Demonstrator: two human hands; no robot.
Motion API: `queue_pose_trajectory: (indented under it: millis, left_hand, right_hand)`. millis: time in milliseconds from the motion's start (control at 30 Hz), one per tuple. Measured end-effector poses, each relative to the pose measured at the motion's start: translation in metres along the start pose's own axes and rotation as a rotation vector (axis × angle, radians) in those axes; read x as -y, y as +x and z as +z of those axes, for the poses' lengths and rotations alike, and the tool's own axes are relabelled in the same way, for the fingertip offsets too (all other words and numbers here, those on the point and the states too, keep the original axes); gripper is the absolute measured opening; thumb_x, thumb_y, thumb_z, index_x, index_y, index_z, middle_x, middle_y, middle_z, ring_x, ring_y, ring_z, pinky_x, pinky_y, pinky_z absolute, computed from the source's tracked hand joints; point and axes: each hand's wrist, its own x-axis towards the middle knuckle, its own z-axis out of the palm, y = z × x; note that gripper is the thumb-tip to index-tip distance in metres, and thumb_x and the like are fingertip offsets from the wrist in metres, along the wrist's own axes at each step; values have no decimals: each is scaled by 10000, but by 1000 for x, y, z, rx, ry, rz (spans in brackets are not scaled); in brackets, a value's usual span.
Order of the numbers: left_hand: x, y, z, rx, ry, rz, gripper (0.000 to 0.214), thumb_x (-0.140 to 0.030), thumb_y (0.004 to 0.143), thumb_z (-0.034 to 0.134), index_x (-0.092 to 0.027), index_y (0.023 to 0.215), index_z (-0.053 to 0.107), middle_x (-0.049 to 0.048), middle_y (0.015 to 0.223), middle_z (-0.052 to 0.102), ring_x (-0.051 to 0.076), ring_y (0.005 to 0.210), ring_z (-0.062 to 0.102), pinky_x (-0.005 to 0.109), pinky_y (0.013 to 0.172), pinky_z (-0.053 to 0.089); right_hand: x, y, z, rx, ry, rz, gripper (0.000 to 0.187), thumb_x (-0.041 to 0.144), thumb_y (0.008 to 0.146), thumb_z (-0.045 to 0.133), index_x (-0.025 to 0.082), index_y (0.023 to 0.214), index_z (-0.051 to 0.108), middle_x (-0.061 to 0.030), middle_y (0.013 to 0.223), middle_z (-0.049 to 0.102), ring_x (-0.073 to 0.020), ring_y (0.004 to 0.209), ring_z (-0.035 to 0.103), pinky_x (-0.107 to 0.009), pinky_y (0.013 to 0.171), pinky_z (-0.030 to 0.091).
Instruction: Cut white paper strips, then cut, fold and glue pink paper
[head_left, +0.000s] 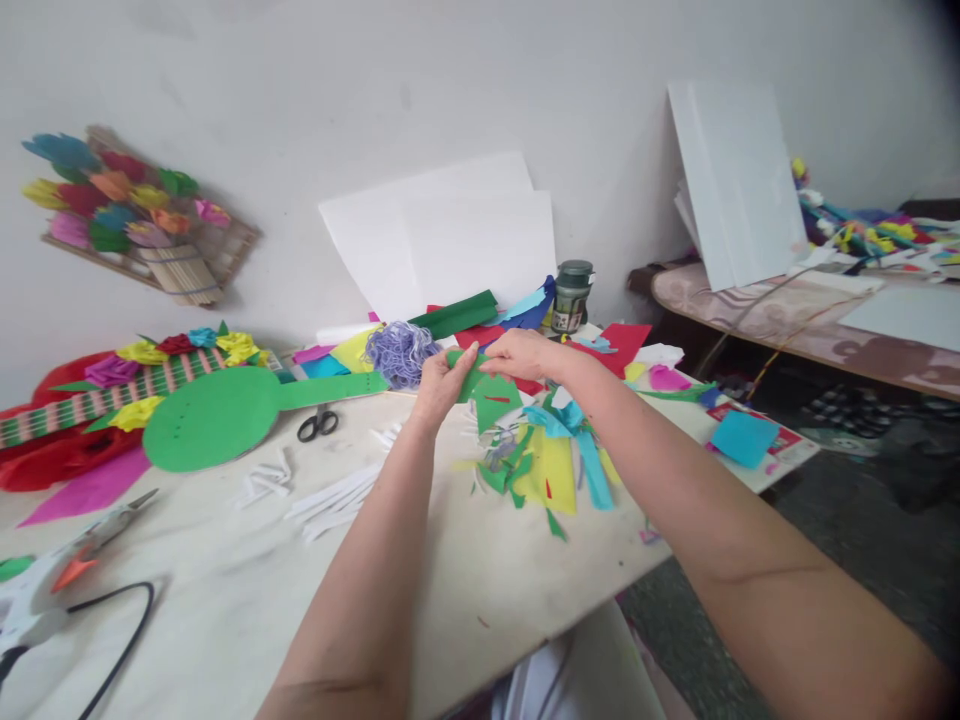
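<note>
A piece of green paper (pixel 469 380) is between my hands at the far middle of the table. My left hand (pixel 442 382) grips its left side with the thumb on top. From the right, my right hand (pixel 519 356) is closed with its fingertips at the same paper. Just beyond my left hand sits a tangle of purple yarn (pixel 401 352). Below my hands lie a larger green sheet (pixel 495 402), green scraps, a yellow sheet (pixel 553 470) and light blue strips (pixel 594 470). A green paper guitar shape (pixel 214 418) rests to the left.
Black scissors (pixel 318 424) and white paper strips (pixel 337 500) lie left of my arms. A glue gun (pixel 52 575) with a black cord and pliers are at the left edge. A dark jar (pixel 574 297) and white boards (pixel 480 240) stand at the back. The table's right edge is near.
</note>
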Motion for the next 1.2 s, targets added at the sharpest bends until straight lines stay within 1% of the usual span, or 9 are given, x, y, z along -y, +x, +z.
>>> queue_pose_trajectory:
  millis: [167,300,400,467,667,867,967,1100,1200]
  left_hand:
    - [1,0,0,-6,126,44,394,-525,728,539,-172,569,463,-50,471,409,71,441,371,204,434,292]
    - [0,2,-2,8,247,133,426,-509,768,486,-167,523,418,-45,497,382,70,492,347,201,473,285]
    - [-1,1,-2,65,244,113,431,-515,754,503,-162,521,418,-42,505,374,70,504,342,201,472,278]
    - [0,1,1,69,158,61,422,-520,735,528,-163,535,424,-43,509,384,66,489,344,200,457,278]
    - [9,5,9,-71,-218,-189,383,-531,722,535,-183,613,417,-62,455,387,55,374,337,196,384,303]
    - [23,10,0,-301,-120,-319,354,-493,742,501,-187,594,403,-66,445,378,55,360,344,186,372,331]
    - [32,10,-5,-342,2,-333,372,-526,739,487,-184,602,438,-55,445,394,67,378,372,191,392,349]
    - [39,10,-6,-130,164,-320,402,-564,704,524,-173,608,519,-6,487,488,111,438,464,222,433,369]
    - [36,10,-3,-62,193,-249,440,-594,730,475,-175,645,582,43,634,587,150,583,545,237,506,398]
  right_hand:
    - [5,2,8,-37,1,8,326,373,807,459,146,671,650,-15,586,607,-97,539,466,-222,512,255]
    - [3,-1,8,33,170,-20,361,384,810,444,125,644,634,2,526,562,-78,474,421,-214,501,265]
    - [3,-3,8,79,237,-39,422,396,823,414,116,575,609,18,459,495,-70,432,369,-215,494,263]
    - [4,-2,9,16,180,-52,410,373,824,425,120,553,600,18,451,479,-75,447,375,-220,509,257]
    - [14,2,12,-249,-112,-156,346,352,854,419,148,670,628,-21,603,566,-112,576,426,-250,548,205]
    - [21,-4,15,-227,-156,-161,356,393,851,414,165,651,601,-11,578,538,-116,558,409,-251,538,181]
    - [19,-9,7,-262,-156,-108,385,428,853,389,168,663,600,-17,589,544,-125,578,440,-250,544,192]
    - [13,-14,-8,-268,-132,34,305,362,851,378,176,952,597,-37,707,611,-161,654,512,-247,581,255]
    - [7,-13,-8,-172,-76,69,458,256,803,413,188,1256,419,-68,905,648,-202,771,561,-263,650,324]
